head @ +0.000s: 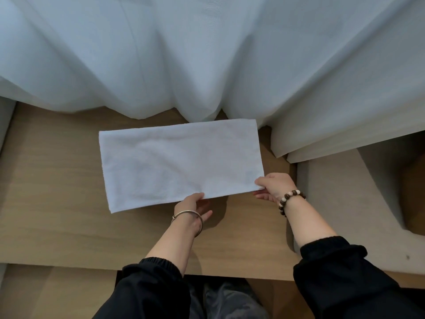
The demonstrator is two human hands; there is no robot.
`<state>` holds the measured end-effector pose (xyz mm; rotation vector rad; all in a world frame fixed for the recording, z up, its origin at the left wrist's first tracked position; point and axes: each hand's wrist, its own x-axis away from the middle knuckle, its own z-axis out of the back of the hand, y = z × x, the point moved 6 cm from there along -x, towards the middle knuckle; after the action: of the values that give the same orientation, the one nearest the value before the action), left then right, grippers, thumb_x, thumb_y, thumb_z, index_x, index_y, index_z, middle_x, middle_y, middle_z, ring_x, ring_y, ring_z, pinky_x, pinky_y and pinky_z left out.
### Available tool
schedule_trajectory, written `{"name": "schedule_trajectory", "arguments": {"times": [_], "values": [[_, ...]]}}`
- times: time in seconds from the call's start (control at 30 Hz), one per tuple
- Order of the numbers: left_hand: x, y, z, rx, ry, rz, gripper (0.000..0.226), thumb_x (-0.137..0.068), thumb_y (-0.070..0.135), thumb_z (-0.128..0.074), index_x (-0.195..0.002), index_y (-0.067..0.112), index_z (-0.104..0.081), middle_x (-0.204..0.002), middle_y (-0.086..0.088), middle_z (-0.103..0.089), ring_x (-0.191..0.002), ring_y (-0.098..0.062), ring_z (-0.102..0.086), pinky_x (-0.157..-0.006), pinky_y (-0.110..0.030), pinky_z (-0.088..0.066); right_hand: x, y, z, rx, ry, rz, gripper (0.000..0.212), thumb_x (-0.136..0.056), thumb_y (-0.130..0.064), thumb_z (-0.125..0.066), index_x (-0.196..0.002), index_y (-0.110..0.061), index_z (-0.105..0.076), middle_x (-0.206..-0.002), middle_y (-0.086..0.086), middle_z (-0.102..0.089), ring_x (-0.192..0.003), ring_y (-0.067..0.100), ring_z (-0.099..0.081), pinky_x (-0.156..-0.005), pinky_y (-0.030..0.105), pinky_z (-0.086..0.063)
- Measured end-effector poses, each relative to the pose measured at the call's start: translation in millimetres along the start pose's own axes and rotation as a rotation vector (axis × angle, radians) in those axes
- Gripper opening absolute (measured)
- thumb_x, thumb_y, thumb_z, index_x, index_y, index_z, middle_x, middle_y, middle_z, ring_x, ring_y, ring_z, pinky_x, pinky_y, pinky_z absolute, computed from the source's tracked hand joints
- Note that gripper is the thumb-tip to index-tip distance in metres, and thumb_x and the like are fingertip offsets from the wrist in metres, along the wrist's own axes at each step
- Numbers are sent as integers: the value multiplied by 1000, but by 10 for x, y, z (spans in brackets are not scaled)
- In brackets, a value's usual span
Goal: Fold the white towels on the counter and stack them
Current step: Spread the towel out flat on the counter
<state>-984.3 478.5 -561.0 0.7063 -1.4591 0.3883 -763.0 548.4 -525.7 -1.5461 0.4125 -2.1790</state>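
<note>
Both hands pinch the near edge of a white towel (179,162) on the counter (57,203): left hand (195,209) mid-edge, right hand (273,186) at the corner.

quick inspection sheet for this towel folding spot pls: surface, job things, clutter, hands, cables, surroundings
surface: wooden counter, pale grain
job's things: one white towel, a long rectangle spread on the counter; no stack in view
clutter: nothing seen
hands: left hand pinches the towel's near edge; right hand pinches its near right corner
cables: nothing seen
surroundings: sheer white curtain hangs behind, reaching the counter; grey cushion at right
</note>
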Motion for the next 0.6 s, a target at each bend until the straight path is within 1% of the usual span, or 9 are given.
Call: {"name": "schedule_trajectory", "arguments": {"times": [0.07, 0.1, 0.17, 0.23, 0.3, 0.4, 0.5, 0.53, 0.6], "values": [[-28, 21, 24, -8, 21, -16, 8, -84, -4, -61, -87, 2, -57, -88, -13, -59, -77, -27, -62, -59, -40, -51, -34, 24, -11, 9, 50, 19, 22, -83, 0, -63, -63, -3, -55, -80, 11, -64, -61, 19, -66, -50, 23, -56], [-44, 33, 23, -7, 20, -29, 9, -84, -6, -61, -87, 0, -56, -87, -13, -60, -74, -26, -63, -57, -38, -51, -45, 24, -11, 16, 76, 38, 23, -83, -1, -64, -62, -4, -54, -80, 10, -63, -62, 19, -66, -51, 23, -57], [-72, 46, 17, -5, 14, -55, 8, -83, -10, -60, -87, -4, -56, -85, -13, -61, -70, -25, -63, -54, -34, -51, -56, 14, 8, 83, 131, 96, 18, -82, -4, -67, -68, -6, -57, -80, 7, -65, -59, 16, -66, -50, 20, -56], [-102, 43, 22, 2, 18, -77, 10, -83, -12, -60, -89, -6, -55, -85, -15, -61, -68, -24, -63, -52, -32, -52, -59, 15, 28, 156, 174, 151, 16, -82, -8, -70, -72, -9, -58, -77, 6, -65, -56, 15, -64, -47, 19, -53], [-143, 30, 34, 4, 37, -78, 15, -83, -11, -62, -94, -7, -54, -87, -18, -62, -66, -25, -65, -46, -29, -54, -68, 43, 15, 193, 184, 177, 15, -83, -10, -70, -74, -11, -58, -76, 3, -64, -59, 14, -65, -46, 19, -51], [-179, -5, 16, 9, 61, -28, 20, -84, -5, -65, -100, -6, -53, -90, -20, -63, -63, -26, -66, -40, -24, -53, -84, 78, -13, 164, 188, 171, 13, -85, -14, -69, -78, -10, -59, -77, 2, -65, -62, 12, -67, -43, 17, -50], [-196, -34, -51, -8, 36, 18, 20, -87, 3, -64, -103, -4, -55, -91, -20, -63, -73, -28, -65, -41, -24, -53, -118, 121, -19, 117, 156, 108, 16, -84, -21, -70, -78, -11, -60, -75, 2, -66, -61, 11, -67, -45, 19, -52], [-200, -41, -63, -3, 31, 26, 18, -88, 3, -64, -102, -4, -56, -89, -20, -64, -75, -28, -65, -42, -24, -54, -126, 144, -21, 114, 138, 82, 17, -84, -24, -71, -78, -11, -61, -75, 2, -67, -61, 11, -67, -47, 20, -52], [-209, -55, -66, 26, 26, 33, 14, -87, 3, -64, -96, -6, -57, -83, -19, -65, -71, -28, -65, -45, -25, -55, -145, 187, -32, 130, 113, 58, 19, -84, -26, -71, -78, -11, -63, -76, 2, -67, -64, 10, -67, -50, 21, -54]]}}
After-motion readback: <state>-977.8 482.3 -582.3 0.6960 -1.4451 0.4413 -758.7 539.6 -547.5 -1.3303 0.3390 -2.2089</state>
